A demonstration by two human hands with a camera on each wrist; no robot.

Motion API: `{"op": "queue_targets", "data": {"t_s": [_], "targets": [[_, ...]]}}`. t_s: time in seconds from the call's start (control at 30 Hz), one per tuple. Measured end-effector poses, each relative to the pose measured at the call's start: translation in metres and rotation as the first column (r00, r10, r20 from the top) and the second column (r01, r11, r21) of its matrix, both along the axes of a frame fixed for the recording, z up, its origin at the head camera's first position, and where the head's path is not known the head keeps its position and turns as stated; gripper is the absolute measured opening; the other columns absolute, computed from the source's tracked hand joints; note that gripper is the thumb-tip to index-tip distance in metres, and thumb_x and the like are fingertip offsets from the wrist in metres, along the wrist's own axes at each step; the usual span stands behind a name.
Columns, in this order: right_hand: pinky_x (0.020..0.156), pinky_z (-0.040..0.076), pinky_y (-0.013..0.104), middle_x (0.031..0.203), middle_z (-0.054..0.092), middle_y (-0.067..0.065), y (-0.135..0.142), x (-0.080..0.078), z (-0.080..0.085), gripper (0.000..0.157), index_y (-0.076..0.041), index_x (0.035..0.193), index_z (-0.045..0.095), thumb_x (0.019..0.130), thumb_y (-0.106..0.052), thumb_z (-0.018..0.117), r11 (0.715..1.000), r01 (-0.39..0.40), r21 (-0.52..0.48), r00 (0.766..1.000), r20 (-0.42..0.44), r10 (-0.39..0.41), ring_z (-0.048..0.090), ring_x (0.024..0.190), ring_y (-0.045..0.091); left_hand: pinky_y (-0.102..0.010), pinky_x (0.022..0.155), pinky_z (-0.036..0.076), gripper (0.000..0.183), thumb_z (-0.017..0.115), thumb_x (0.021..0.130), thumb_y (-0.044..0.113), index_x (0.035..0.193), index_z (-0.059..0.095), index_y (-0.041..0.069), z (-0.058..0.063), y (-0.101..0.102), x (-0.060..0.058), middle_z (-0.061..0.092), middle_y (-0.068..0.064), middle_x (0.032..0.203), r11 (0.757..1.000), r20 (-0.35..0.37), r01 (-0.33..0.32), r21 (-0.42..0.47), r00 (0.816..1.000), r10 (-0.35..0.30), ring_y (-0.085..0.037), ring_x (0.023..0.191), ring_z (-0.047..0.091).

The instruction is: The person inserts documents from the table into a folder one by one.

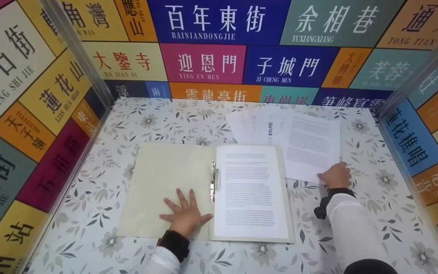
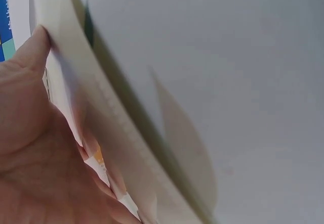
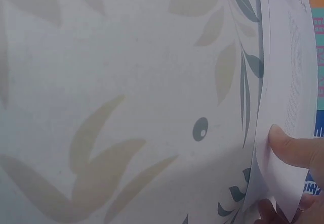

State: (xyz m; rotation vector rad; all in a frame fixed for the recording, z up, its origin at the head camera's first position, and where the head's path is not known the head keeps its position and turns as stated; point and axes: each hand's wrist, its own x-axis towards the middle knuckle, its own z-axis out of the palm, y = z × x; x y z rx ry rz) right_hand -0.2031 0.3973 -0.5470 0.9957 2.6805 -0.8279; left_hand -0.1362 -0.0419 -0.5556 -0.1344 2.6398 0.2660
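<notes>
A cream file folder (image 1: 165, 171) lies spread on the table. My left hand (image 1: 186, 219) rests on its left cover with fingers straight and splayed; its thumb reaches toward the spine. A metal clip (image 1: 214, 182) runs along the spine. Printed paper (image 1: 247, 190) lies on the folder's right side. Beyond that side, my right hand (image 1: 336, 177) pinches the near right corner of a loose printed sheet (image 1: 310, 146). In the right wrist view the thumb (image 3: 291, 148) presses on top of the sheet and fingers show beneath it.
More loose papers (image 1: 255, 123) fan out behind the folder, partly under the pinched sheet. The table (image 1: 108, 190) has a leaf and flower pattern. Colourful panels with street names (image 1: 203, 64) wall it in at the back, left and right.
</notes>
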Motion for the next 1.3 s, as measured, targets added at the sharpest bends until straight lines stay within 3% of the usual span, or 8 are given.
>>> {"op": "queue_targets", "data": {"t_s": [0.2,0.47,0.7,0.9,1.03,1.13,1.3], "targets": [[0.1,0.04,0.061,0.126,0.041,0.046,0.002,0.004,0.0,0.078,0.024,0.132,0.026,0.083,-0.018,0.07,1.0,-0.024,-0.012,0.995,-0.093,0.023,0.043,0.117,0.058,-0.086,0.093,0.014,0.111,0.06,0.075,0.074,0.157,0.011,0.016,0.004,-0.001,0.0,-0.007,-0.026,0.16,1.0,-0.008,0.001,0.016,1.0,0.0,-0.067,0.135,-0.005],[0.104,0.039,0.058,0.127,0.041,0.047,0.004,0.004,-0.003,0.075,0.025,0.133,0.026,0.083,-0.012,0.068,0.997,-0.064,-0.039,0.988,-0.144,0.058,0.044,0.119,0.056,-0.087,0.092,0.014,0.111,0.06,0.076,0.074,0.157,0.011,0.016,0.005,-0.002,0.001,-0.008,-0.027,0.159,1.0,0.002,0.007,0.027,1.0,-0.007,-0.067,0.135,-0.006],[0.101,0.042,0.057,0.129,0.041,0.046,0.01,0.003,-0.004,0.072,0.026,0.134,0.026,0.084,-0.009,0.063,0.993,-0.103,-0.049,0.988,-0.122,0.097,0.046,0.117,0.055,-0.087,0.091,0.014,0.111,0.059,0.075,0.075,0.157,0.012,0.015,0.003,-0.002,0.0,-0.007,-0.028,0.159,1.0,-0.011,0.011,0.021,1.0,-0.011,-0.068,0.134,-0.005],[0.094,0.045,0.057,0.125,0.047,0.043,0.025,0.005,-0.005,0.055,0.025,0.127,0.039,0.084,-0.008,0.053,0.989,-0.144,-0.016,0.987,-0.079,0.142,0.051,0.107,0.051,-0.087,0.092,0.014,0.112,0.06,0.075,0.075,0.157,0.012,0.015,0.004,-0.002,-0.001,-0.007,-0.028,0.159,1.0,-0.017,0.007,0.023,1.0,-0.006,-0.068,0.134,-0.005],[0.091,0.045,0.057,0.121,0.048,0.045,0.035,0.007,-0.005,0.05,0.027,0.122,0.042,0.081,-0.003,0.045,0.985,-0.172,-0.02,0.98,-0.106,0.169,0.051,0.103,0.052,-0.087,0.092,0.013,0.111,0.06,0.075,0.074,0.157,0.013,0.015,0.003,-0.002,-0.001,-0.007,-0.028,0.159,0.999,-0.02,0.006,0.035,1.0,-0.005,-0.068,0.134,-0.005],[0.095,0.044,0.058,0.121,0.047,0.046,0.041,0.008,-0.005,0.05,0.028,0.121,0.043,0.08,0.0,0.043,0.982,-0.189,-0.022,0.974,-0.129,0.185,0.05,0.106,0.054,-0.087,0.092,0.013,0.111,0.06,0.075,0.074,0.157,0.013,0.015,0.004,-0.003,-0.001,-0.007,-0.028,0.159,0.999,-0.019,0.006,0.039,1.0,-0.006,-0.068,0.134,-0.005],[0.104,0.038,0.06,0.131,0.042,0.045,0.053,0.008,-0.003,0.052,0.025,0.129,0.038,0.084,0.001,0.04,0.982,-0.164,-0.094,0.984,-0.089,0.155,0.045,0.118,0.055,-0.087,0.092,0.014,0.112,0.059,0.075,0.075,0.157,0.012,0.016,0.005,-0.003,0.0,-0.007,-0.027,0.159,1.0,-0.015,0.004,0.027,1.0,-0.003,-0.067,0.134,-0.005]]}}
